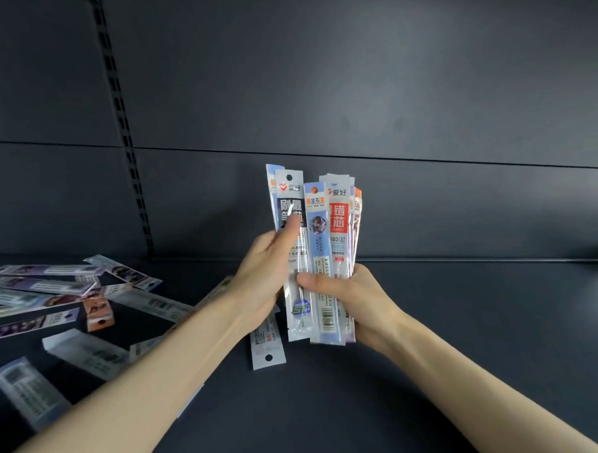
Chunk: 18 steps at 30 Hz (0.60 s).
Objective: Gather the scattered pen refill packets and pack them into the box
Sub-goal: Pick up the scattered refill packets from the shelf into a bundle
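Note:
A bundle of pen refill packets (320, 232) stands upright in the middle of the view, fanned at the top. My right hand (345, 298) grips the bundle low down, thumb across the front. My left hand (263, 275) holds its left side, thumb pressed on a black-labelled packet (291, 206). Several loose packets (43, 292) lie scattered flat on the dark shelf at the left. One white packet (267, 347) lies on the shelf just below my left hand. No box is in view.
The dark shelf surface (467, 339) stretches out to the right of my hands. A dark back panel (319, 88) rises behind, with a slotted upright rail (126, 138) at the left.

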Each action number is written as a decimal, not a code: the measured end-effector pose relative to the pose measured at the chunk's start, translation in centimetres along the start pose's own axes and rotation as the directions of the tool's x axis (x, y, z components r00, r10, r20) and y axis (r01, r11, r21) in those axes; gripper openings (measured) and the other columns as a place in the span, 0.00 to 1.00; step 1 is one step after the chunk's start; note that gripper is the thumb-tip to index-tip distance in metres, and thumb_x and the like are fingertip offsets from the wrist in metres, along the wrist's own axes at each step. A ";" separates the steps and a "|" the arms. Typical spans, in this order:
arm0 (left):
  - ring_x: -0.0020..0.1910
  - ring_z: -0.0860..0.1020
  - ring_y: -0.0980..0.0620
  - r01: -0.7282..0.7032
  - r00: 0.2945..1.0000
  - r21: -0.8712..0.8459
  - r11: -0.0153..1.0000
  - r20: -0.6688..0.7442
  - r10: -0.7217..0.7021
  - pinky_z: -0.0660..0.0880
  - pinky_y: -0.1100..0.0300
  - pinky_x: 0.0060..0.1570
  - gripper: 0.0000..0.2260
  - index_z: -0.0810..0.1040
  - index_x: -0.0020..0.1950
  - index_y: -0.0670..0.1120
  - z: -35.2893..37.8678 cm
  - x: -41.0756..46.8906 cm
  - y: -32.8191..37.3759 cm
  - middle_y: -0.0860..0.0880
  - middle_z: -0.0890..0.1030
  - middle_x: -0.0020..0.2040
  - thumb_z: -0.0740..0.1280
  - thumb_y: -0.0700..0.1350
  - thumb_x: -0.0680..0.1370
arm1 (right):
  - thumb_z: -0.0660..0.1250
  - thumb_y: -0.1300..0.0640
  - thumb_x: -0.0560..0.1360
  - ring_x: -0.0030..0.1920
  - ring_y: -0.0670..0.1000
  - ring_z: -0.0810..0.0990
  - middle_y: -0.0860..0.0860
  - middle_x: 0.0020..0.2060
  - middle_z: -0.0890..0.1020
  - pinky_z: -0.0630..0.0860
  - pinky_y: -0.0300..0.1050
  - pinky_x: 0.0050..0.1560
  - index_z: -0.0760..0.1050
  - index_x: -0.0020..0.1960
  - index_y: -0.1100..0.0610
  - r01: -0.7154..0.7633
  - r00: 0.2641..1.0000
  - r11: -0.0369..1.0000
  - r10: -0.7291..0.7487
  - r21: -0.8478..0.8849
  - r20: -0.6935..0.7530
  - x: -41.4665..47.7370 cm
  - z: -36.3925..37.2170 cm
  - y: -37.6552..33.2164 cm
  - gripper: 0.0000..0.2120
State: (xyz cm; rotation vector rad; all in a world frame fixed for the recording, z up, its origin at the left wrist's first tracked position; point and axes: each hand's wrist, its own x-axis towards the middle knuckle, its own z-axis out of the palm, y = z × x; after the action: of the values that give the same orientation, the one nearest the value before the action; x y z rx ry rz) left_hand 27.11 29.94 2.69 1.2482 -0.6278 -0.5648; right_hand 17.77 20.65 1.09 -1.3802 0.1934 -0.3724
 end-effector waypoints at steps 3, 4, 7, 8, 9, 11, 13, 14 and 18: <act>0.45 0.81 0.67 -0.082 0.995 0.110 0.991 0.071 0.075 0.76 0.71 0.43 0.06 0.75 0.47 0.55 0.0 -0.3 0.3 0.60 0.84 0.49 0.60 0.54 0.79 | 0.73 0.64 0.68 0.46 0.55 0.85 0.54 0.46 0.86 0.81 0.48 0.46 0.81 0.52 0.55 0.009 1.000 1.000 -0.009 -0.017 0.003 -0.2 -0.2 -0.2 0.13; 0.46 0.82 0.65 -0.102 0.992 0.122 0.987 0.092 0.091 0.77 0.70 0.43 0.07 0.77 0.48 0.53 -0.2 -0.2 0.4 0.58 0.84 0.49 0.60 0.51 0.80 | 0.72 0.65 0.70 0.45 0.54 0.85 0.54 0.45 0.86 0.81 0.47 0.45 0.81 0.52 0.55 0.013 1.000 0.999 -0.013 -0.029 0.000 -0.2 -0.3 -0.3 0.12; 0.52 0.83 0.52 -0.174 0.984 0.101 0.980 0.049 0.170 0.79 0.53 0.53 0.08 0.78 0.56 0.46 -0.9 0.1 0.5 0.50 0.84 0.52 0.66 0.42 0.77 | 0.70 0.67 0.71 0.44 0.53 0.85 0.53 0.44 0.86 0.81 0.46 0.43 0.80 0.52 0.55 0.021 1.000 0.997 -0.022 -0.070 -0.012 -0.4 -0.4 -0.5 0.12; 0.51 0.83 0.52 -0.202 0.979 0.101 0.974 -0.003 0.203 0.79 0.51 0.53 0.11 0.77 0.56 0.46 -1.1 0.3 0.4 0.50 0.84 0.51 0.69 0.41 0.75 | 0.70 0.67 0.71 0.44 0.53 0.85 0.53 0.44 0.86 0.81 0.46 0.43 0.80 0.52 0.56 0.023 1.000 0.997 -0.024 -0.073 -0.014 -0.4 -0.5 -0.5 0.12; 0.50 0.83 0.53 -0.221 0.973 0.108 0.969 -0.050 0.227 0.79 0.51 0.52 0.12 0.76 0.56 0.47 -1.3 0.4 0.3 0.51 0.85 0.50 0.71 0.40 0.73 | 0.70 0.66 0.72 0.44 0.53 0.85 0.53 0.44 0.86 0.81 0.46 0.43 0.80 0.52 0.56 0.020 1.000 0.998 -0.021 -0.064 -0.016 -0.5 -0.5 -0.5 0.11; 0.47 0.84 0.55 -0.259 0.961 0.128 0.957 -0.067 0.269 0.80 0.54 0.50 0.12 0.77 0.53 0.49 -1.6 0.5 0.3 0.53 0.85 0.46 0.72 0.39 0.72 | 0.70 0.64 0.72 0.44 0.54 0.86 0.54 0.44 0.86 0.81 0.47 0.42 0.79 0.52 0.57 0.021 1.000 1.000 -0.022 -0.018 -0.023 -0.6 -0.7 -0.5 0.09; 0.44 0.83 0.56 -0.274 0.960 0.155 0.949 -0.021 0.281 0.80 0.53 0.48 0.10 0.79 0.51 0.49 -1.8 0.5 0.7 0.54 0.85 0.43 0.71 0.40 0.72 | 0.69 0.62 0.73 0.42 0.55 0.85 0.55 0.42 0.85 0.82 0.48 0.40 0.78 0.50 0.58 0.026 0.998 0.999 -0.025 0.021 -0.056 -0.4 -1.1 -0.6 0.06; 0.43 0.83 0.56 -0.285 0.958 0.180 0.942 0.010 0.288 0.79 0.51 0.49 0.09 0.79 0.51 0.49 -2.0 0.6 0.8 0.55 0.85 0.42 0.71 0.40 0.72 | 0.69 0.62 0.73 0.41 0.55 0.85 0.55 0.40 0.84 0.82 0.48 0.40 0.78 0.48 0.59 0.031 0.997 0.999 -0.029 0.020 -0.070 -0.4 -1.3 -0.7 0.05; 0.46 0.84 0.54 -0.330 0.943 0.209 0.920 0.122 0.311 0.80 0.59 0.47 0.09 0.81 0.51 0.47 -2.0 0.5 1.2 0.52 0.86 0.45 0.71 0.39 0.71 | 0.70 0.60 0.72 0.39 0.55 0.84 0.58 0.40 0.84 0.83 0.49 0.41 0.78 0.48 0.59 0.031 0.994 0.999 -0.035 -0.035 -0.100 -0.2 -1.6 -0.7 0.06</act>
State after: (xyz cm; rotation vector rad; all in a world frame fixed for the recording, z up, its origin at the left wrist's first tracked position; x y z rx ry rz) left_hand 29.00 31.21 3.48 1.3031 -0.9716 -0.2778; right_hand 16.91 19.15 1.45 -1.4002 0.2611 -0.4684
